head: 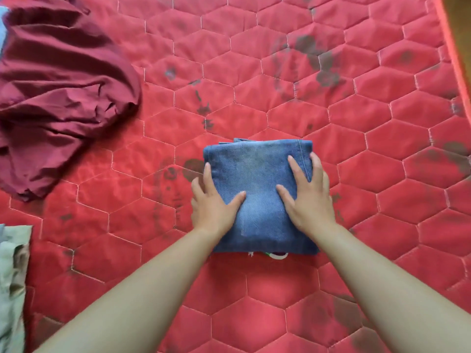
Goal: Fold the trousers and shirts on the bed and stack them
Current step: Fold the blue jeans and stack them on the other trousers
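A pair of blue denim trousers (257, 171) lies folded into a compact square in the middle of the red quilted bed (356, 149). My left hand (212, 205) lies flat on its left edge, fingers spread. On the right side my right hand (308, 197) presses down, its fingers partly wrapped over the right edge. A sliver of white cloth (276, 255) peeks out from under the near edge of the denim. A dark red garment (58, 93) lies crumpled and unfolded at the far left.
Pale green and beige cloth (11, 281) lies bunched at the near left edge. The mattress's right edge (456, 59) runs along the far right, with a wooden floor beyond. Dark stains mark the quilt.
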